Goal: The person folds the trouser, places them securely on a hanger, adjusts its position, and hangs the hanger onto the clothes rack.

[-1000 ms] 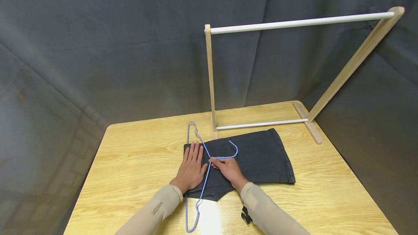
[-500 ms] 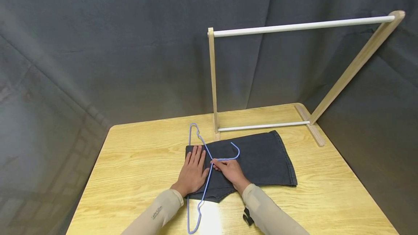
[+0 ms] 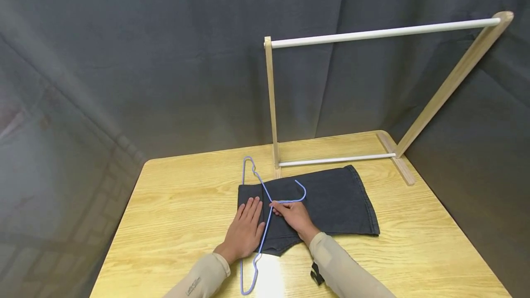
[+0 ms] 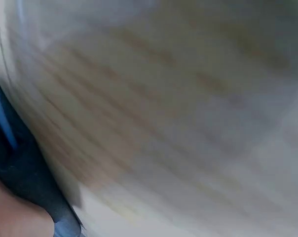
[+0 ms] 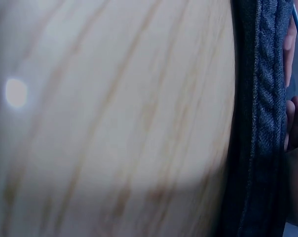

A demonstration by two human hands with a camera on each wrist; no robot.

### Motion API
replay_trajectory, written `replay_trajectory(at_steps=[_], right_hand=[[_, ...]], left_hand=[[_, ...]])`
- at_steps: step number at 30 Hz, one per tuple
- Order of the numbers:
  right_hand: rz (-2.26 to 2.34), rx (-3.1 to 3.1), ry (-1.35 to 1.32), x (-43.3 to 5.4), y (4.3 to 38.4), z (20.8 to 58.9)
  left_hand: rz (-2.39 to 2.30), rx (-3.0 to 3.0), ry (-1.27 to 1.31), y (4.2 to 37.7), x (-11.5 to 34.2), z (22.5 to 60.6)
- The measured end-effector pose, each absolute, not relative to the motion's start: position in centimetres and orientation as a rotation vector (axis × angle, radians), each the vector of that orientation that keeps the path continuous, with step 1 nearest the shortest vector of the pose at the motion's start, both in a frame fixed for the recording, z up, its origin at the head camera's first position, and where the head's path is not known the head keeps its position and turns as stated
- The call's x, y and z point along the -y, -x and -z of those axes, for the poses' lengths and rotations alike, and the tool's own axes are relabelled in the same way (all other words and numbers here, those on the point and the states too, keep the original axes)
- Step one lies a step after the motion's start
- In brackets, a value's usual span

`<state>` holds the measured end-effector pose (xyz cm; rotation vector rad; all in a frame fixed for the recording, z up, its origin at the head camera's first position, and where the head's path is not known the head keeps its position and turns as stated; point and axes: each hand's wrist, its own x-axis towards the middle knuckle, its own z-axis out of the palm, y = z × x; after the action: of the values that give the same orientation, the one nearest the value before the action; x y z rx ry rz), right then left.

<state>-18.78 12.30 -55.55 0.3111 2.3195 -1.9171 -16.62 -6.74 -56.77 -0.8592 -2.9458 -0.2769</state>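
A pair of dark denim pants [image 3: 331,201] lies folded flat, its left end turned over the lower bar of a blue wire hanger [image 3: 265,238]. My left hand [image 3: 244,231] rests flat on that turned end, fingers straight and side by side. The thumb and fingers of my right hand [image 3: 295,217] pinch the hanger's neck, and its hook points right over the cloth. In the left wrist view, dark cloth [image 4: 20,173] shows at the lower left edge. A stitched seam of the pants [image 5: 260,123] fills the right side of the right wrist view.
Behind the pants stands a wooden clothes rack [image 3: 271,105] with a white top rail [image 3: 385,34] and a white lower rail [image 3: 337,159]. The wood-grain table [image 3: 178,201] ends at grey curtains [image 3: 186,59] behind. A black strap [image 3: 316,274] shows by the right sleeve.
My left hand has slid slightly down toward me along the folded cloth, baring more of its far part. The right hand keeps its pinch on the hanger, and the view has shifted slightly.
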Motion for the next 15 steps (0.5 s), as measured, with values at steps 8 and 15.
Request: replay_trajectory(at_steps=[8, 15], right_hand=[[1.902, -2.331, -0.297, -12.3, 18.9, 55.5], [1.890, -2.320, -0.306, -12.4, 18.7, 55.3]], left_hand=[[0.359, 3.013, 0.920, 14.8, 7.2, 55.8], [0.519, 3.194, 1.113, 14.5, 8.0, 53.4]])
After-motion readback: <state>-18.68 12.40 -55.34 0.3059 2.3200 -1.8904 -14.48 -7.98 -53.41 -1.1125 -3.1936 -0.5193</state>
